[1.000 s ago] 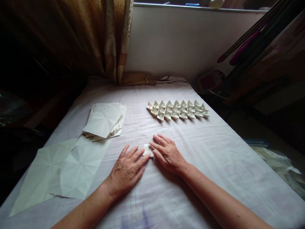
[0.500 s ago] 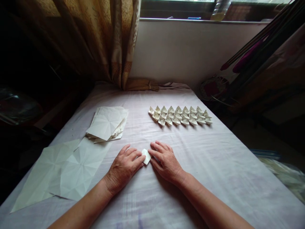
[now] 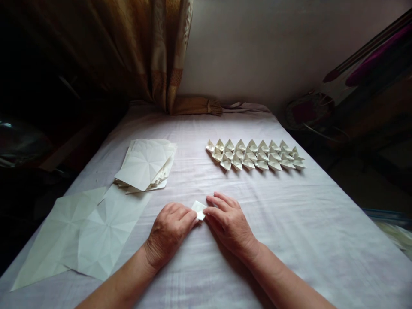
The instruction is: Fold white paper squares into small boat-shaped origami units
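A small folded piece of white paper (image 3: 198, 207) is between my two hands, low over the cloth. My left hand (image 3: 172, 229) pinches its lower left edge between thumb and curled fingers. On the other side, my right hand (image 3: 230, 221) grips the right edge with thumb and index finger, its other fingers stretched forward. Beyond my right hand stand rows of small folded paper boats (image 3: 254, 154), set close together. Left of my left hand lie large creased paper sheets (image 3: 106, 231), and behind them a stack of creased paper squares (image 3: 143, 163).
The surface is covered with a pale, slightly wrinkled cloth (image 3: 180, 274). At the back hangs a gold-brown curtain (image 3: 164, 64), its tied end (image 3: 199, 106) resting on the far edge against a pale wall (image 3: 251, 51). Plastic-wrapped items (image 3: 394, 231) sit at the right, below the edge.
My left fingers have curled in from a flatter pose and now pinch the paper. My right thumb and index finger have moved onto its edge. The view has tilted downward.
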A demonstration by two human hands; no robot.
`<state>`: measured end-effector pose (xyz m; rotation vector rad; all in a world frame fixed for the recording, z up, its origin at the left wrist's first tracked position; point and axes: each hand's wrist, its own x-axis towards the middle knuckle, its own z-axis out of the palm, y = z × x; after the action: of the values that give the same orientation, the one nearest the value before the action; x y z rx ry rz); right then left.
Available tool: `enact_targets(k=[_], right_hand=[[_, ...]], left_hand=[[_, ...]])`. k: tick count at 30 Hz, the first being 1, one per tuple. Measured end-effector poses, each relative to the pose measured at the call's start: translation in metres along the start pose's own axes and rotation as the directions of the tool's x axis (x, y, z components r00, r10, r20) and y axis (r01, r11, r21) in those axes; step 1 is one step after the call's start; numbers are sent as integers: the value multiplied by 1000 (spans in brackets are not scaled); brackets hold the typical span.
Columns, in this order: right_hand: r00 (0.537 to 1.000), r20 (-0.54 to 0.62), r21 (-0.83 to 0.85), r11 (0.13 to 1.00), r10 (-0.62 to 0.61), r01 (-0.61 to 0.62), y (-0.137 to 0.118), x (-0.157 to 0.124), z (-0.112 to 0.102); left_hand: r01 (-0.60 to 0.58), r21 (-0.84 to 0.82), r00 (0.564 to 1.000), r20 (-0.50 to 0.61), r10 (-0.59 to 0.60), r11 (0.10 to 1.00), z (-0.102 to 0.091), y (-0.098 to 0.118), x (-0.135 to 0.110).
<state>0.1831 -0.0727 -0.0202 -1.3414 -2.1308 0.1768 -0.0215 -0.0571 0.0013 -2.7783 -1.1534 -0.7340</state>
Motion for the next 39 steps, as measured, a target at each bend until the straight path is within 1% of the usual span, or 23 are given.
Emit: enact_targets(k=[4, 7, 11, 13, 15, 24, 29, 39], right_hand=[[999, 2, 0, 999, 50, -50, 0, 0, 1], [994, 33, 17, 995, 102, -103, -1, 3, 0], [983, 88, 43, 985, 162, -166, -3, 11, -1], [979, 90, 32, 982, 181, -184, -4, 15, -1], [978, 78, 22, 981, 192, -194, -5, 18, 1], [971, 36, 43, 971, 235, -236, -7, 18, 4], [964, 54, 44, 964, 260, -262, -7, 19, 5], [962, 23, 27, 962, 272, -273, -8, 20, 8]], left_hand=[[62, -4, 998, 10, -62, 998, -1, -3, -2], [120, -56, 992, 45, -118, 991, -2, -5, -4], [226, -152, 972, 106, -211, 962, -2, -7, -4], [279, -174, 958, 125, -260, 944, -2, -6, -3], [308, -179, 949, 129, -288, 934, -1, -6, -2], [334, -113, 939, 126, -320, 936, 4, -4, 0], [370, -85, 922, 155, -354, 925, 5, -3, 0], [395, -81, 911, 163, -379, 915, 7, -5, -1]])
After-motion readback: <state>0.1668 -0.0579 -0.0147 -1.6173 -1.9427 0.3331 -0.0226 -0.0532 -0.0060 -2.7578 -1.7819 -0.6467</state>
